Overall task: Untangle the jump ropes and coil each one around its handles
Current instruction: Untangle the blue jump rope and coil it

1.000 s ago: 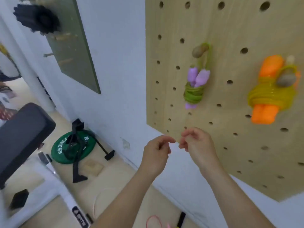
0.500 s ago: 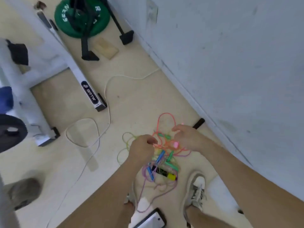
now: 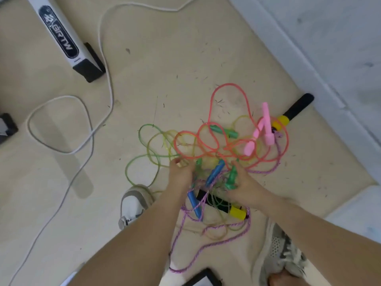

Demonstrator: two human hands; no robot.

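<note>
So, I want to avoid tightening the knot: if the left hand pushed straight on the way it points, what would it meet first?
Probably the red rope loop just beyond the left hand, crossed there by yellow-green rope; depth is unclear.

Bright, even light; soft shadows, slight blur, wide-angle bending.
</note>
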